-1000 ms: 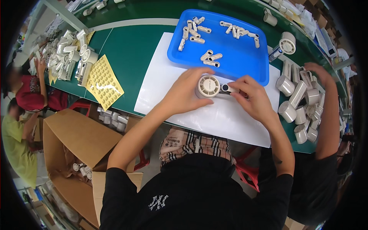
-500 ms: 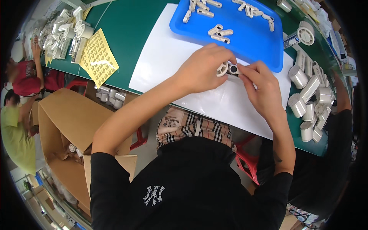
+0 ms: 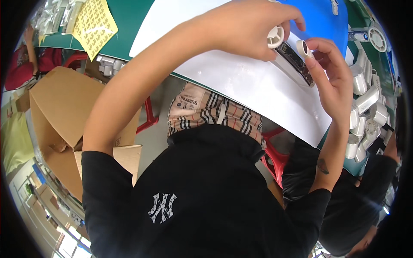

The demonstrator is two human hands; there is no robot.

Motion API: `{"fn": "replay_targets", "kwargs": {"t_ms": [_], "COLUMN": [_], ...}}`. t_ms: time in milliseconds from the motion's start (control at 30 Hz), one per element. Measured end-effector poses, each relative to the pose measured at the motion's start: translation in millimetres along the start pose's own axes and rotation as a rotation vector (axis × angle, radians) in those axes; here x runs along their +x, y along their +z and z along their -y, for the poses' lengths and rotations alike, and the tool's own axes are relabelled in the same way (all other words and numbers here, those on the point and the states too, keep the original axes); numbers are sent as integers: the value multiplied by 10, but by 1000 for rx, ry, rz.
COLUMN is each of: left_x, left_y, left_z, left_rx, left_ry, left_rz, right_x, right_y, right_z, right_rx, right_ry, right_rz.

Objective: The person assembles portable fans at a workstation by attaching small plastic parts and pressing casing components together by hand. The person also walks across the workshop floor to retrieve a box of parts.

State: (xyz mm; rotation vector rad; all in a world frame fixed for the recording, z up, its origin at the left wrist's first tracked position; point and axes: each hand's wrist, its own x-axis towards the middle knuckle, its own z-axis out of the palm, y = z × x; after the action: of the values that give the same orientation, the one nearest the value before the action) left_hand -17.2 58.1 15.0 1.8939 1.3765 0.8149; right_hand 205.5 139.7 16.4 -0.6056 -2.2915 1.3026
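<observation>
My left hand (image 3: 247, 30) is closed around the round spoked head of a white handheld device (image 3: 292, 62). The device's handle slants down to the right, and its upper side shows a dark, open interior with small parts in it. Between the thumb and fingers of my right hand (image 3: 331, 73) is a small off-white cover piece (image 3: 303, 48) with a dark oval at its end. The piece stands just above the handle, tilted; whether it touches the handle I cannot tell. Both hands are above a white sheet (image 3: 241, 86) on the table.
Beyond my hands lies a blue tray (image 3: 340, 26). Several white devices (image 3: 368, 101) are piled at the right, near another person's arm (image 3: 390, 148). At the left are a yellow sticker sheet (image 3: 95, 26), more bagged devices (image 3: 53, 17) and an open cardboard box (image 3: 64, 107).
The view has shifted, so the tray has mostly left it. The device has turned and its open handle now shows. My right hand has come away from the round head with the small cover piece.
</observation>
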Motion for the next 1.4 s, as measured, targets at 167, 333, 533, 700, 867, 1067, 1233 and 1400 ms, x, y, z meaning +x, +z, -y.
{"fn": "replay_targets", "kwargs": {"t_ms": [167,333,533,700,867,1067,1233,1400], "left_x": [5,-33,-8,-52,2,-2,-27,23], "left_y": [178,236,116,257,326,375,395,296], "left_z": [140,161,-22,67,93,100,114,97], "left_rx": [50,230,-17,75,53,40,99,229], "left_ry": [98,144,-5,90,142,172,190,150], "left_rz": [-93,-184,-80,-242,-278,-351,-393,-291], "right_x": [-6,18,-63,-36,-50,-25,-33,15], "right_y": [25,67,-3,44,60,44,86,83], "right_z": [-77,-67,-91,-42,61,57,143,130], "right_rx": [22,-332,-324,-396,-496,-547,-813,-804], "right_ry": [-57,-231,-182,-233,-153,-213,-178,-132], "right_rz": [32,-78,-98,-105,-93,-60,-39,-33]}}
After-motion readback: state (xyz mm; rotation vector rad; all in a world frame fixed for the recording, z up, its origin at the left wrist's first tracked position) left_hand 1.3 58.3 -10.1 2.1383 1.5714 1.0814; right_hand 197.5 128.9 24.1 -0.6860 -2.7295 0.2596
